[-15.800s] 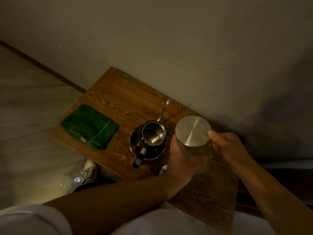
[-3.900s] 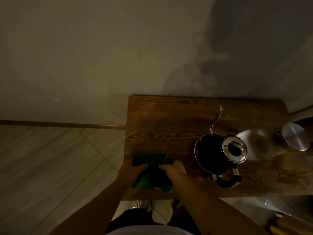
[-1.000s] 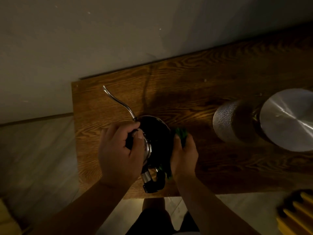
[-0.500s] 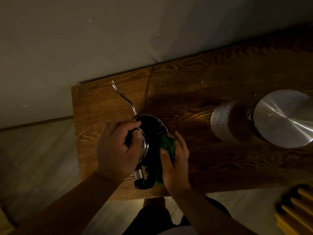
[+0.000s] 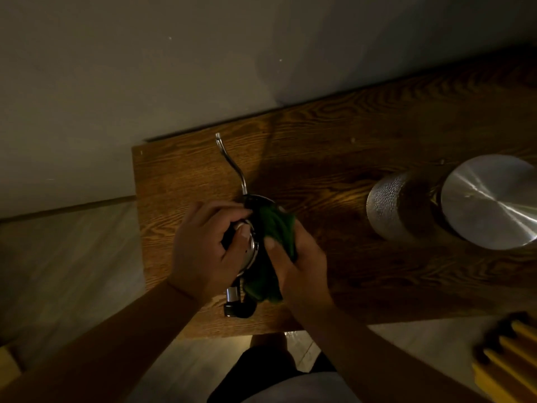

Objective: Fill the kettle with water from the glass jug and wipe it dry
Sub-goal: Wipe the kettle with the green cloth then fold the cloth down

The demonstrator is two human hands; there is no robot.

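A dark gooseneck kettle [image 5: 255, 203] stands near the left end of the wooden table [image 5: 363, 146], its thin spout [image 5: 231, 162] pointing toward the wall and its black handle [image 5: 239, 309] toward me. My left hand [image 5: 206, 248] presses down on the kettle's metal lid. My right hand [image 5: 296, 266] holds a green cloth [image 5: 274, 228] against the kettle's right side. The glass jug [image 5: 395, 207] with its round steel lid [image 5: 491, 199] stands at the right of the table.
The table's back edge touches a plain wall. Pale floor lies to the left and in front of the table. A yellow slatted object [image 5: 511, 356] sits at the lower right, off the table. My legs are below the table's near edge.
The green cloth in my right hand has moved up the kettle's right side toward the spout. My left hand has stayed on the lid.
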